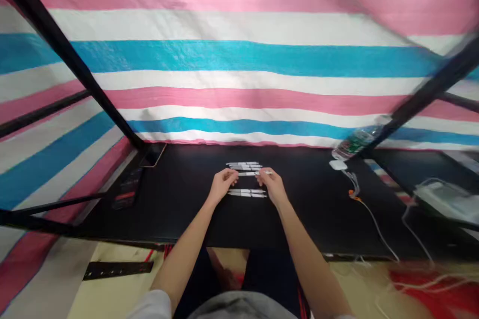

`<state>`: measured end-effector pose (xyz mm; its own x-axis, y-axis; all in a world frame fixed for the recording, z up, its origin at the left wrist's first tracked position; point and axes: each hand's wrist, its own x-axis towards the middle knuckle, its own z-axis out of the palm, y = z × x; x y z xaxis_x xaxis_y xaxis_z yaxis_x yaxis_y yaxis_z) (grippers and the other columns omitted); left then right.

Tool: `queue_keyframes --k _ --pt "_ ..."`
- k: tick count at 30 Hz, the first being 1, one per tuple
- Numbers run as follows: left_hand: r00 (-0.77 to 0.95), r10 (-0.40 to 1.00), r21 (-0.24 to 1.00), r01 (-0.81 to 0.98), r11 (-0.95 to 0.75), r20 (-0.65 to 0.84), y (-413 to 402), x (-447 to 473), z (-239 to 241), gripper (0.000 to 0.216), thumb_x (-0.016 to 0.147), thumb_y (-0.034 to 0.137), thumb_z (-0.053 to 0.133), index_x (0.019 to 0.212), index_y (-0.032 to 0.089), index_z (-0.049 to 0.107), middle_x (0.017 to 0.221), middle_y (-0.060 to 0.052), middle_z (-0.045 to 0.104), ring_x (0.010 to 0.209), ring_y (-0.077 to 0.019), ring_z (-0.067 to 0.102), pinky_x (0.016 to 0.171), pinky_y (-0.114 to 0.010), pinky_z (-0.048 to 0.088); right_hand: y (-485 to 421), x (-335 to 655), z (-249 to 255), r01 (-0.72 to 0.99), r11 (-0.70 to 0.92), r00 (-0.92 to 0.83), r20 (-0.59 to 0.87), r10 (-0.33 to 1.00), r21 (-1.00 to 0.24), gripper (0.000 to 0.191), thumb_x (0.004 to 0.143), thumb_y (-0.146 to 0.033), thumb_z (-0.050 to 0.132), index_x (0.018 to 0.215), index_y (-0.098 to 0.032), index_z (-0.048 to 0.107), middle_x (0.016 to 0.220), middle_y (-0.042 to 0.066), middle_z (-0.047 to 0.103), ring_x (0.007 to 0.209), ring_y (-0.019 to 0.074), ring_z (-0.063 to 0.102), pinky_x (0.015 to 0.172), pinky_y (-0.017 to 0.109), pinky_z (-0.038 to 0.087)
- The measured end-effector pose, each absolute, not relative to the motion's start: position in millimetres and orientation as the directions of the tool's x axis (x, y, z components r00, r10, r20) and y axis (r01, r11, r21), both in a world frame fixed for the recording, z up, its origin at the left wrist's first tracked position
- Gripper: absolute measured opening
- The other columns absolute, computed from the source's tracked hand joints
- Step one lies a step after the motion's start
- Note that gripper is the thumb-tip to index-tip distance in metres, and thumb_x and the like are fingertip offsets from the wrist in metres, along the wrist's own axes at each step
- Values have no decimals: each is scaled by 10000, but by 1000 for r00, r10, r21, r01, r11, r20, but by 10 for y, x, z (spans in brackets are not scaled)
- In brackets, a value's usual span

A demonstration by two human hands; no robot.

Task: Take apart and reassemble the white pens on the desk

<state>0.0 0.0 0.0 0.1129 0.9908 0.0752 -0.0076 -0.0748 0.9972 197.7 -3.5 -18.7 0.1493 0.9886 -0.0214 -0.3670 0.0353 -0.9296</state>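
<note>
A white pen (249, 173) lies crosswise between my left hand (224, 184) and my right hand (273, 185), on the black tabletop (179, 199). Its ends seem pinched by the fingertips of both hands, though the fingers partly hide the grip. Just beyond the hands lies a stacked row of several white pens (243, 165), side by side. A smaller group of white pens (247, 193) lies on the table directly between my wrists, and neither hand touches it.
A phone (152, 155) and a dark box with red marks (129, 188) lie at the table's left. A plastic water bottle (357, 142), a white charger (339, 165) and its cable lie to the right. Black metal poles (71, 55) and striped tarpaulin walls (239, 57) surround the table.
</note>
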Motion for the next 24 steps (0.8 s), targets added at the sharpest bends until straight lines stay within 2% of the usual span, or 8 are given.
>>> queue_keyframes --k 5,10,14,17,20,24 --pt "147 986 997 -28 -75 78 -16 39 -1 335 739 436 707 865 127 673 698 -36 652 611 -115 583 559 -233 465 -51 1953 -140 -499 -6 56 -39 998 -866 357 667 -460 791 861 -177 694 646 13 619 586 140 561 477 252 395" --pt "44 994 994 -44 -96 98 20 25 -24 334 794 438 639 934 137 670 756 -48 657 636 -118 590 523 -222 457 -60 2027 -76 -650 -29 30 -64 998 -760 261 724 -440 737 858 -243 631 935 37 684 705 167 630 485 250 414" --pt "-10 995 994 -47 -95 94 53 6 -61 319 799 437 625 892 135 662 721 -39 631 615 -113 581 504 -216 450 -46 2079 -64 -725 -19 48 -79 996 -688 163 834 -423 613 839 -262 586 847 15 656 647 147 581 533 271 431" --pt "-14 995 994 -49 -99 99 61 3 -76 320 804 439 617 889 134 660 721 -38 624 615 -110 577 506 -213 451 -49 2100 -50 -742 -18 46 -77 996 -670 326 911 -538 421 877 -261 589 803 29 619 580 147 506 535 300 420" --pt "-21 994 993 -54 -106 105 64 5 -80 328 810 451 609 882 135 660 720 -40 623 615 -110 577 506 -211 451 -70 2113 -18 -756 -26 29 -73 997 -654 487 931 -596 243 907 -258 593 792 48 591 569 161 463 540 324 410" --pt "-31 994 993 -51 -106 104 70 3 -74 336 804 464 614 875 139 661 707 -40 626 605 -112 577 501 -212 450 -102 2117 25 -801 -46 13 -94 996 -597 437 937 -527 236 832 -252 558 769 40 551 552 159 423 535 320 384"
